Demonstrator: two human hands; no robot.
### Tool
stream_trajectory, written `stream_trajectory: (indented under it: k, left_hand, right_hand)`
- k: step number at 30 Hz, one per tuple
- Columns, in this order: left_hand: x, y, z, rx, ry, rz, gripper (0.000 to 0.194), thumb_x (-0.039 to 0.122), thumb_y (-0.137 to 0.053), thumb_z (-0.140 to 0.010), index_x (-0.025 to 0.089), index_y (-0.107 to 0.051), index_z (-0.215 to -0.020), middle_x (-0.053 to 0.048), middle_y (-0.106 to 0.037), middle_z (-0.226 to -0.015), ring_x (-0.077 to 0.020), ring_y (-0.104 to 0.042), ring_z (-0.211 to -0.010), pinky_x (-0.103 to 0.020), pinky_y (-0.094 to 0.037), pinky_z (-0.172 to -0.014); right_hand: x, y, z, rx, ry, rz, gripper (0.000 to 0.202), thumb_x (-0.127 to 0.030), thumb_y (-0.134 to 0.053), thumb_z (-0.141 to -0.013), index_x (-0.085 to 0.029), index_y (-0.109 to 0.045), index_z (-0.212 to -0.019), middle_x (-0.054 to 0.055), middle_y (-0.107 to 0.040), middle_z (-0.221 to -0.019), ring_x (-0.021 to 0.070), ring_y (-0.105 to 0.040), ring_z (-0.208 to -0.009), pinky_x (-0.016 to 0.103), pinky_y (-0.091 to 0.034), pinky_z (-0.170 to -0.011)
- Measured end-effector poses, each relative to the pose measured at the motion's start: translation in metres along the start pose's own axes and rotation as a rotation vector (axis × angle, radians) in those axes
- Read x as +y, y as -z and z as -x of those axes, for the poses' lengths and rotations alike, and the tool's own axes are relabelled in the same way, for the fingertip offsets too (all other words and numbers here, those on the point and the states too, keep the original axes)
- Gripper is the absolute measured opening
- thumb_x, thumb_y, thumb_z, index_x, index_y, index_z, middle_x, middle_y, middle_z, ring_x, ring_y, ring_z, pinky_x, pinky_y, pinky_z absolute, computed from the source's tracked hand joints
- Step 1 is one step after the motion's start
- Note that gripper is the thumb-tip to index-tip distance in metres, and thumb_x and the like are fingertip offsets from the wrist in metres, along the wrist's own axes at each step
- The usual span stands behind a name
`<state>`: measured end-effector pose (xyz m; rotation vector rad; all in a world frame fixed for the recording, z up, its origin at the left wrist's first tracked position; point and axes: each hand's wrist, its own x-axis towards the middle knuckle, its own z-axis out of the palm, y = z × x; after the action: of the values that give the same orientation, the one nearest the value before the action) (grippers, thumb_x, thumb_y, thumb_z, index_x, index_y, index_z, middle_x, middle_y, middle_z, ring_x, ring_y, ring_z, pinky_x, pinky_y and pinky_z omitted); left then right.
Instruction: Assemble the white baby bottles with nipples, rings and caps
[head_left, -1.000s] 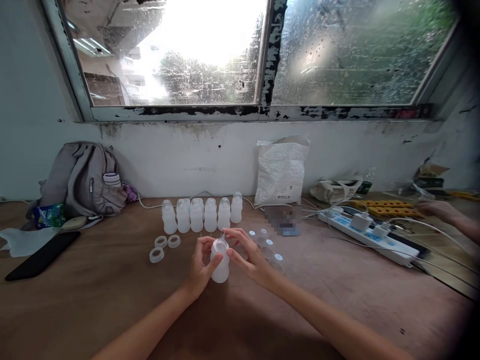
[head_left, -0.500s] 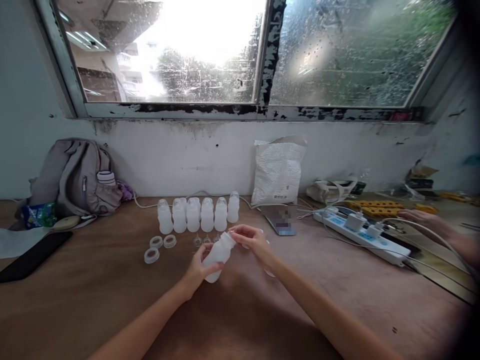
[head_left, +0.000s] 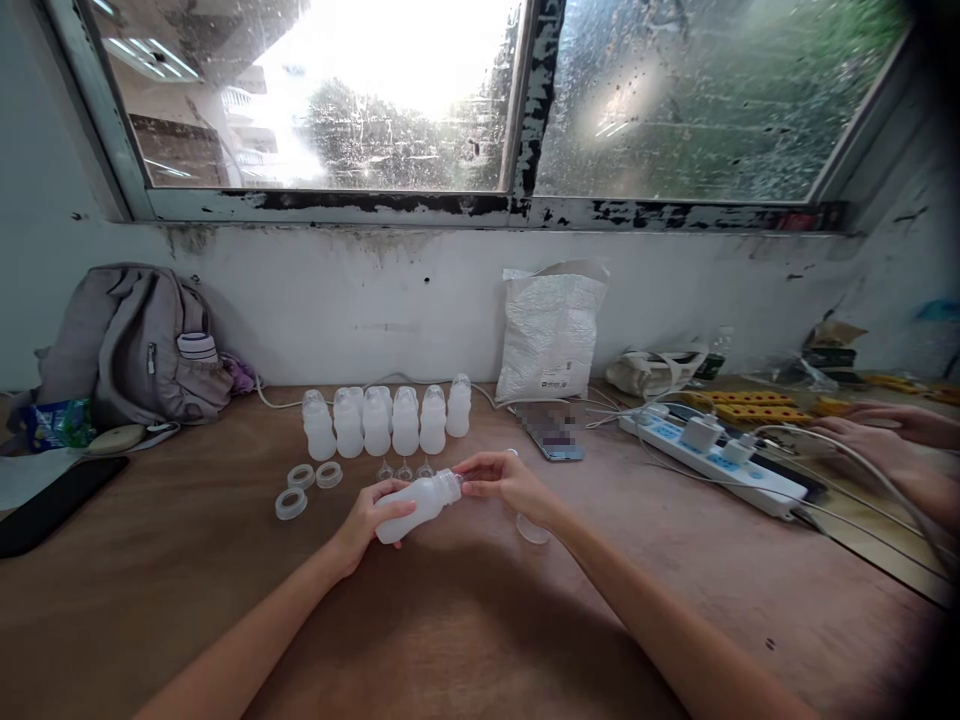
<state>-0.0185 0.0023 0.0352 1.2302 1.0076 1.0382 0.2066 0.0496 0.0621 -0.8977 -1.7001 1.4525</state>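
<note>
My left hand (head_left: pixel 369 522) is wrapped round a frosted white bottle (head_left: pixel 420 504), which lies tilted with its neck to the right. At the neck, the fingertips of my right hand (head_left: pixel 504 480) pinch something small and clear that I cannot make out. Behind stand several frosted bottles with clear caps (head_left: pixel 377 425) in a row. White rings (head_left: pixel 291 503) lie to the left of my left hand. Clear nipple-shaped pieces (head_left: pixel 404 469) sit in front of the row. A clear round cover (head_left: pixel 532 529) rests below my right wrist.
A white power strip (head_left: pixel 712 465) with cables and a phone (head_left: pixel 553 436) lie to the right. Behind are a white bag (head_left: pixel 553 335) and a grey backpack (head_left: pixel 135 350). A black case (head_left: pixel 64 505) is at left. Another person's hands (head_left: pixel 877 445) work at far right.
The held bottle has tipped from steep to nearly level, moving left and turning its neck rightward. Another person's second hand has come into sight at far right. The view has shifted slightly.
</note>
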Motion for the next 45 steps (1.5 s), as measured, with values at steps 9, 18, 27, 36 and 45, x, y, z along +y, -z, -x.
stream_trajectory:
  k: [9,18,27,36,45]
  left_hand:
    - [0.0,0.005,-0.002,-0.012,0.006,-0.023,0.033,0.032,-0.065,-0.066,0.011,-0.063,-0.092,-0.004,-0.059,-0.07,-0.0102,-0.051,-0.052,-0.016,-0.04,-0.034]
    - [0.004,0.003,0.001,-0.026,-0.012,-0.051,0.033,0.032,-0.065,-0.064,0.011,-0.064,-0.089,-0.003,-0.06,-0.069,-0.0111,-0.052,-0.051,-0.016,-0.039,-0.034]
    - [0.003,0.003,0.002,-0.019,-0.022,-0.097,0.033,0.033,-0.065,-0.064,0.012,-0.064,-0.09,-0.003,-0.06,-0.068,-0.0114,-0.052,-0.05,-0.017,-0.037,-0.033]
    - [0.004,-0.007,0.008,0.048,-0.184,-0.186,0.032,0.034,-0.067,-0.065,0.016,-0.063,-0.091,-0.005,-0.06,-0.081,-0.0168,-0.055,-0.071,-0.02,-0.045,-0.05]
    - [0.008,-0.011,-0.008,-0.34,0.185,0.47,0.052,0.048,-0.063,-0.067,0.018,-0.052,-0.107,-0.009,-0.06,-0.088,-0.0179,-0.06,-0.068,-0.02,-0.042,-0.046]
  right_hand:
    - [-0.004,-0.008,0.003,-0.006,0.084,0.114,0.032,-0.034,-0.073,-0.061,-0.013,-0.067,-0.084,0.005,-0.067,-0.075,0.016,-0.062,-0.07,0.031,-0.049,-0.069]
    - [-0.001,-0.009,0.009,-0.074,0.15,0.413,0.031,-0.046,-0.053,-0.079,-0.016,-0.058,-0.08,-0.004,-0.051,-0.049,0.0088,-0.047,-0.039,0.018,-0.034,-0.035]
    - [-0.006,-0.014,0.011,-0.04,0.231,0.551,0.025,-0.042,-0.049,-0.083,-0.019,-0.055,-0.081,-0.004,-0.051,-0.056,0.008,-0.043,-0.043,0.02,-0.03,-0.042]
    - [-0.006,-0.026,0.012,0.108,0.139,0.374,0.033,-0.045,-0.046,-0.083,-0.018,-0.053,-0.066,-0.002,-0.051,-0.054,0.0105,-0.044,-0.048,0.023,-0.036,-0.048]
    - [-0.025,-0.043,-0.018,-0.16,0.006,-0.403,0.045,-0.038,-0.068,-0.065,-0.019,-0.056,-0.104,0.01,-0.059,-0.11,0.0194,-0.06,-0.077,0.026,-0.045,-0.054]
